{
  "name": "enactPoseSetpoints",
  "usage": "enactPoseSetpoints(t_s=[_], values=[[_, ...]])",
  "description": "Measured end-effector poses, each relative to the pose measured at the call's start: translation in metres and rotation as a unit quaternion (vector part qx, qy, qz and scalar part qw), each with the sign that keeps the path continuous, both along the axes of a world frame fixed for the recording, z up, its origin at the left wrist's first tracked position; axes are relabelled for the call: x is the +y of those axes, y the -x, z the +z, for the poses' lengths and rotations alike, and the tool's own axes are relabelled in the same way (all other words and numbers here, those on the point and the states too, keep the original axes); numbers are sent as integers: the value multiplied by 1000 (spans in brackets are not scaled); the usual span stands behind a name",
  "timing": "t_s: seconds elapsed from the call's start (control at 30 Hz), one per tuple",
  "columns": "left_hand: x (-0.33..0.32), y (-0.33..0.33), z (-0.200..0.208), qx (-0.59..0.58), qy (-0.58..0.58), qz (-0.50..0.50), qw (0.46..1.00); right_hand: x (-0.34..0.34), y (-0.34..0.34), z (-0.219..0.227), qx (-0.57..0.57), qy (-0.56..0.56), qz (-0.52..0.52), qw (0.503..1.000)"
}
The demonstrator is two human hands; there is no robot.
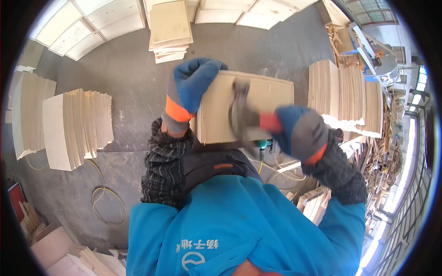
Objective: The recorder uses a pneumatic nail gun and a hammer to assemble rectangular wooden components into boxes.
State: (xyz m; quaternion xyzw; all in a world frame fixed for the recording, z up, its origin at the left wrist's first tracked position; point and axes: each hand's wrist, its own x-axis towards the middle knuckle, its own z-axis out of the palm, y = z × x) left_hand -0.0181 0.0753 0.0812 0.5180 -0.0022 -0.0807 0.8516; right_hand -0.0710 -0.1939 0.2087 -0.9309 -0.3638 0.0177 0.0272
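A shallow wooden panel or box (267, 94) with raised edge strips lies in front of my body. My left hand (195, 83), in a blue and grey glove with an orange band, is closed at its far left corner; the fingertips are tucked out of sight. A claw hammer (240, 108) is in my right hand (301, 131), which wears a matching glove and wraps round the red part of the handle. The hammer head hangs over the middle of the panel, smeared by motion, so I cannot tell whether it touches the wood.
Stacked boards stand on the floor at left (76, 129) and right (324, 87). Another pile (170, 27) is straight ahead, near pale panels (110, 18). A green tool part (263, 144) with a yellow hose shows below the panel. A looped hose (108, 221) lies at lower left.
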Motion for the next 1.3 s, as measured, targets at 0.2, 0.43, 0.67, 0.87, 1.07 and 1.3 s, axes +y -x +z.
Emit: enactPoseSetpoints(t_s=[0.2, 0.43, 0.67, 0.87, 1.07, 1.3], values=[[-2, -2, -2, -3, 29, 0, 1000, 4, 23, 5, 30, 17, 32, 999], [1, -3, -7, 8, 31, -13, 999, 3, 31, 3, 41, 26, 22, 999], [0, -6, -4, -6, 24, -20, 999, 2, 23, -2, 3, -11, -13, 1000], [6, 1, -5, -11, 30, -25, 999, 1, 17, 11, 41, -36, -107, 993], [3, 14, 8, -1, 31, -42, 999, -38, 55, 5, 68, -256, -214, 940], [12, 46, 8, -162, -123, -25, 979, -49, 80, 9, 322, -512, -452, 655]])
